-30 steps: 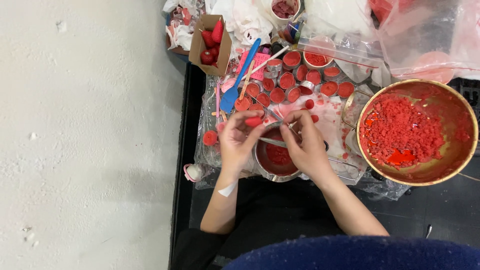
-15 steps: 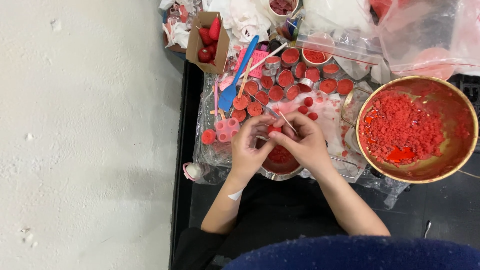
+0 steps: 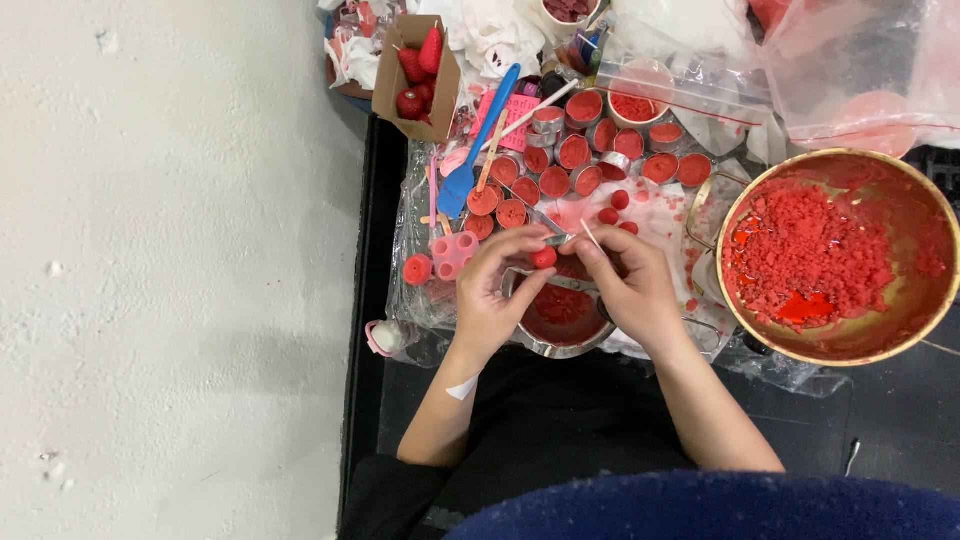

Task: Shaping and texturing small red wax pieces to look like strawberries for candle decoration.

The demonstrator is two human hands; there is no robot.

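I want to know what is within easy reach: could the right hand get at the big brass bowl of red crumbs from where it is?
Probably yes. The right hand works over the small metal bowl, and the big brass bowl sits just to its right with its top open. Nothing stands between them but crumpled plastic sheet.

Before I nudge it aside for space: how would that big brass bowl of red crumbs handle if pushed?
The brass bowl looks metal, wide and well filled, so probably heavy and stiff. It sits partly on crinkled plastic sheet, so it may drag that along. Loose red crumbs could spill if jolted.
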